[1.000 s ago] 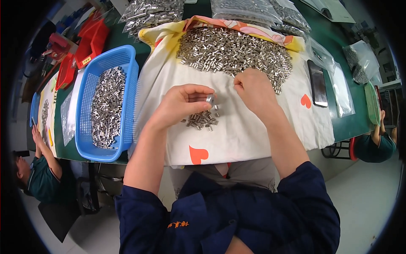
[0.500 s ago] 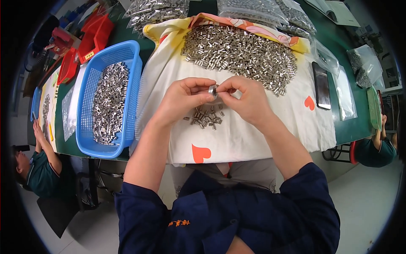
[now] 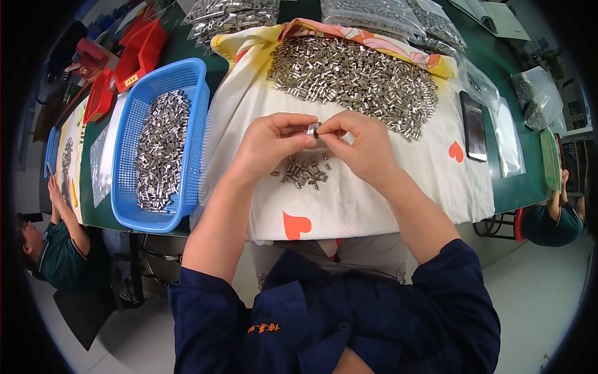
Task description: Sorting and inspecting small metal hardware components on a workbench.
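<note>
Between thumb and fingers, my left hand [image 3: 265,142] pinches a small, round, shiny metal piece [image 3: 311,129]. My right hand [image 3: 360,142] meets it from the other side, thumb and forefinger pressed together at its edge; what they grip, if anything, is too small to make out. Just below both hands, a small scatter of short metal cylinders [image 3: 303,173] lies on a white cloth [image 3: 374,209] printed with red hearts. Beyond the hands spreads a large heap of similar metal cylinders [image 3: 355,71]. On the left, a blue plastic basket [image 3: 202,103] holds many more metal cylinders [image 3: 162,149].
Clear bags of metal parts [image 3: 374,17] stand along the far edge of the green table. A phone [image 3: 473,128] and a plastic bag [image 3: 509,140] lie at the right. Red bins [image 3: 140,53] sit far left. Co-workers are seated on both sides.
My fingers have shifted very slightly around the round metal piece, which appears a little turned. The heaps and the basket are unchanged.
</note>
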The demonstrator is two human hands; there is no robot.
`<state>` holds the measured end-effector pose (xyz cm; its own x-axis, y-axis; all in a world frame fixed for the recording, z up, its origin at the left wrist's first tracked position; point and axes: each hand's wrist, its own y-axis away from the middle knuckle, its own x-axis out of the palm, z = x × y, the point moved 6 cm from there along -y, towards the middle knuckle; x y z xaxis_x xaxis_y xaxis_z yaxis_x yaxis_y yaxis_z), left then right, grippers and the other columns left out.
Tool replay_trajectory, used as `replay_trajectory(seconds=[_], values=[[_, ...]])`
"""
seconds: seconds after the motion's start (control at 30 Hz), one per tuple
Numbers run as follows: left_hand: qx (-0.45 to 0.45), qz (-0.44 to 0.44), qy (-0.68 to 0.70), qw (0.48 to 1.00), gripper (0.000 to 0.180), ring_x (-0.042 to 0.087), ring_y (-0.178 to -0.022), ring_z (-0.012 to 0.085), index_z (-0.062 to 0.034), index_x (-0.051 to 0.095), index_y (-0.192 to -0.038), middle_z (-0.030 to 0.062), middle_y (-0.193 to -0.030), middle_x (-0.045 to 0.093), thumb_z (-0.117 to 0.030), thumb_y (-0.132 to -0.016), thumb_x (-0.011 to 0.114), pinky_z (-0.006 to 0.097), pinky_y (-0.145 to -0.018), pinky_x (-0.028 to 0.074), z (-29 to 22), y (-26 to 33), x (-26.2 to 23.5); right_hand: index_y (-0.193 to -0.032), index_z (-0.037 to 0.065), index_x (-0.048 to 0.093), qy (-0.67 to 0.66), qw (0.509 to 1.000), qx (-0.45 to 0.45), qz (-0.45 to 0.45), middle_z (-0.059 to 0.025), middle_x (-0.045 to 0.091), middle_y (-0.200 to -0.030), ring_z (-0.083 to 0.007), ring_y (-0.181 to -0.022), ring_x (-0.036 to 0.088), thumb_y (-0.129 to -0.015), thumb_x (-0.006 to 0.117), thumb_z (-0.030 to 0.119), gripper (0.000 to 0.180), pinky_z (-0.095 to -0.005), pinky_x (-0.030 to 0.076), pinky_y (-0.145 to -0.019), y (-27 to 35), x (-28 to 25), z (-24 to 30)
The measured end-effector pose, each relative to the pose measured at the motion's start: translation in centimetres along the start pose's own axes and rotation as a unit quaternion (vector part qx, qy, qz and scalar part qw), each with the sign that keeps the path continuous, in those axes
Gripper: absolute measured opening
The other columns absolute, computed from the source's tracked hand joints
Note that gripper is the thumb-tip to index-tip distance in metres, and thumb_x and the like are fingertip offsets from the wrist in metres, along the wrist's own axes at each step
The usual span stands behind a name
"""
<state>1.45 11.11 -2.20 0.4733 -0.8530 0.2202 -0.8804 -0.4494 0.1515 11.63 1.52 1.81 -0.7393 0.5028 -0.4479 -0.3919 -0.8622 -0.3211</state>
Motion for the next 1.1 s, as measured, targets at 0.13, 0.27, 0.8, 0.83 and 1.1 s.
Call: replay_trajectory(seconds=[0.13, 0.27, 0.8, 0.83, 1.1], values=[[-0.017, 0.008, -0.038, 0.999, 0.033, 0.059, -0.082, 0.0122, 0.005, 0.055, -0.105, 0.0091, -0.09, 0.061, 0.002, -0.073, 0.063, 0.022, -0.072, 0.048, 0.0, 0.2, 0.0, -0.076, 0.003, 0.058, -0.092, 0.978, 0.162, 0.089, 0.0005, 0.057, -0.068, -0.0066, -0.062, 0.051, -0.068, 0.066, 0.005, 0.012, -0.0204, 0.042, -0.057, -0.1, 0.0, -1.8], [-0.021, 0.079, -0.039, 0.996, 0.033, 0.059, -0.081, 0.0104, 0.0041, 0.056, -0.103, 0.0067, -0.09, 0.061, 0.003, -0.072, 0.064, 0.021, -0.072, 0.048, -0.1, 0.5, 0.7, -0.078, 0.004, 0.056, -0.143, 0.951, 0.221, 0.162, 0.0032, 0.054, -0.068, -0.0039, -0.063, 0.048, -0.068, 0.068, 0.007, 0.015, -0.0188, 0.04, -0.057, 0.1, 0.2, -3.4], [-0.042, 0.082, -0.052, 0.994, 0.031, 0.058, -0.081, 0.0081, 0.0004, 0.058, -0.102, 0.0031, -0.09, 0.061, 0.001, -0.072, 0.064, 0.021, -0.073, 0.047, 0.2, 0.4, 1.1, -0.073, 0.006, 0.061, 0.384, 0.923, 0.001, 0.033, -0.01, 0.057, -0.074, -0.025, -0.076, 0.056, -0.07, 0.057, 0.01, 0.007, -0.037, 0.043, -0.069, -1.4, -2.6, -3.5], [-0.041, 0.081, -0.053, 0.994, 0.031, 0.058, -0.081, 0.0081, 0.0004, 0.058, -0.102, 0.0031, -0.09, 0.061, 0.001, -0.072, 0.064, 0.021, -0.073, 0.047, 0.2, 0.3, 1.0, -0.072, 0.006, 0.061, 0.377, 0.925, 0.001, 0.033, -0.0097, 0.057, -0.074, -0.0253, -0.077, 0.055, -0.069, 0.057, 0.01, 0.006, -0.0371, 0.043, -0.07, -1.3, -2.5, -3.4], [-0.012, 0.015, -0.011, 1.0, 0.031, 0.058, -0.082, 0.0103, 0.0034, 0.054, -0.105, 0.0062, -0.091, 0.06, 0.002, -0.075, 0.061, 0.022, -0.073, 0.048, 0.1, -0.2, 0.0, -0.077, 0.002, 0.06, 0.016, 0.989, 0.12, 0.082, -0.0048, 0.058, -0.071, -0.0135, -0.064, 0.054, -0.071, 0.06, 0.006, 0.007, -0.0259, 0.044, -0.062, -0.6, -1.1, -1.2]])
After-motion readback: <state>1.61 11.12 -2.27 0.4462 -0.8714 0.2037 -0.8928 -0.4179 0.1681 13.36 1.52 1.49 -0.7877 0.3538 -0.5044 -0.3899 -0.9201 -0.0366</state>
